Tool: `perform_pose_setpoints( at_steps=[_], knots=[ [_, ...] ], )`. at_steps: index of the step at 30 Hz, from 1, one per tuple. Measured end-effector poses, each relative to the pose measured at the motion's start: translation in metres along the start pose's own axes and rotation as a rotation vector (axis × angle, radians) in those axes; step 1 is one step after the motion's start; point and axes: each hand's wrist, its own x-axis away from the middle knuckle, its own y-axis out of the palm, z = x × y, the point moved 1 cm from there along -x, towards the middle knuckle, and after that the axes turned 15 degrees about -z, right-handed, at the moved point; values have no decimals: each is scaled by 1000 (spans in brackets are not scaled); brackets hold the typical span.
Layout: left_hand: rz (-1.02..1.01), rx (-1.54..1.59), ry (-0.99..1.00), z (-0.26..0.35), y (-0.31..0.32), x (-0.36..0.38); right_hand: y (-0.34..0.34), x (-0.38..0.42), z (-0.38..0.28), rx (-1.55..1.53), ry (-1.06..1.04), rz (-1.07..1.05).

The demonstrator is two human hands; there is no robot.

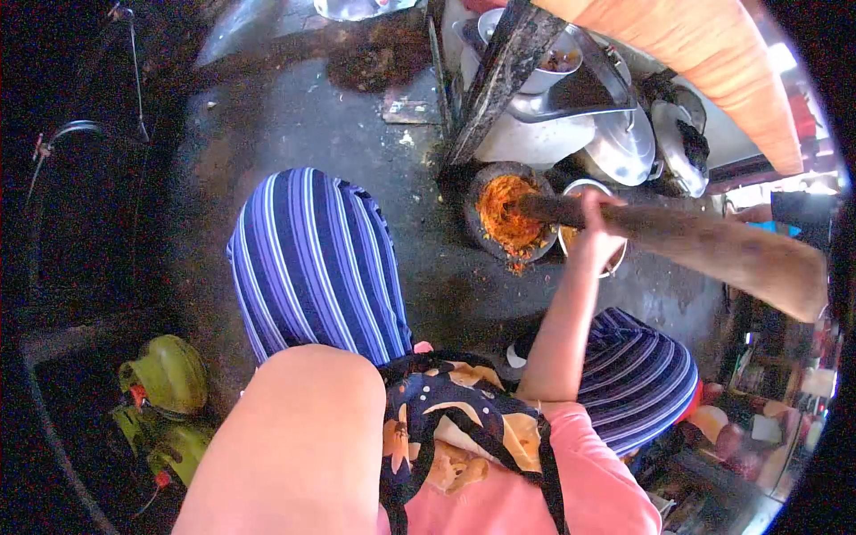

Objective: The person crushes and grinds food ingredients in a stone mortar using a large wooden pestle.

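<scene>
My right hand [602, 223] is closed around the shaft of a large wooden pestle [713, 245]. The pestle slants, its narrow end down in orange-red mash [508, 214] inside a dark round mortar [475, 223]. Bits of mash lie on the mortar's rim. A metal bowl [615, 261] stands right beside the mortar, partly hidden behind my hand and the pestle. My left hand is out of view; only a bare bent limb, probably my left arm, fills the lower left.
Metal pots and a round lid [620, 147] stand behind the mortar, near a dark wooden post [490, 85]. Green gas cylinders [169, 374] are at lower left. My knees, under striped cloth [312, 259], flank the work area. Part of another person's arm [758, 213] shows at far right.
</scene>
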Motion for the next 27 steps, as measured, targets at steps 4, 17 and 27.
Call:
perform_pose_setpoints(
  at_steps=[4,17,27],
  knots=[
    [-419,147,192,25,35,-24,2,-17,-58,-201,44,24],
    [-986,589,560,32,111,-64,-12,-11,-48,-221,167,-8],
    [-317,1159,-539,17,134,-74,6,38,32,-328,301,119]
  ],
)
